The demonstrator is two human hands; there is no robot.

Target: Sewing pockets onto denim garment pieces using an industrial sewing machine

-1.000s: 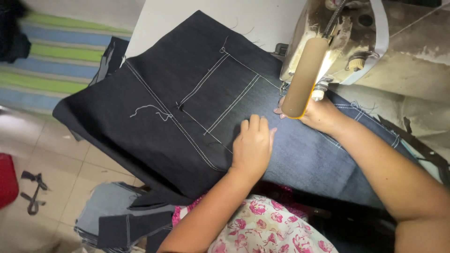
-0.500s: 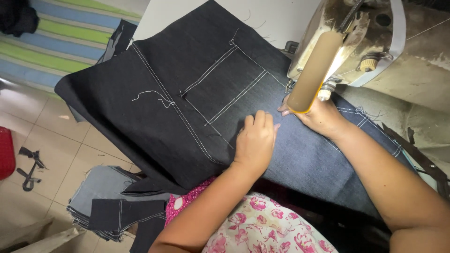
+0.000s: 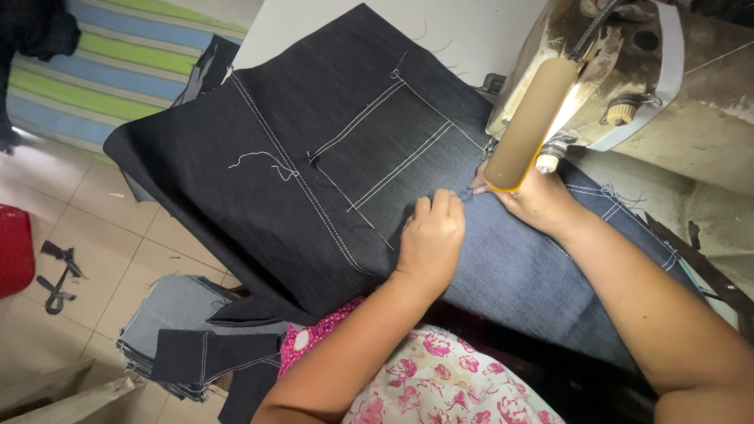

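Observation:
A large piece of dark denim (image 3: 314,165) with white stitch lines lies spread over the sewing table, its left part hanging over the edge. My left hand (image 3: 430,237) rests flat on the cloth with fingers together, just left of the needle area. My right hand (image 3: 534,200) presses the cloth under the head of the beige sewing machine (image 3: 597,86), partly hidden behind the machine's lit tubular lamp (image 3: 530,126). A loose white thread (image 3: 255,161) lies on the denim.
The white table top (image 3: 314,31) shows at the back. On the tiled floor at lower left lie a stack of cut denim pieces (image 3: 188,334), dark scraps (image 3: 56,275) and a red object (image 3: 14,251). A striped mat (image 3: 110,71) lies at upper left.
The denim sits slightly further left and forward than before. Both hands stay pressed on it near the needle, the left hand a little closer to the right.

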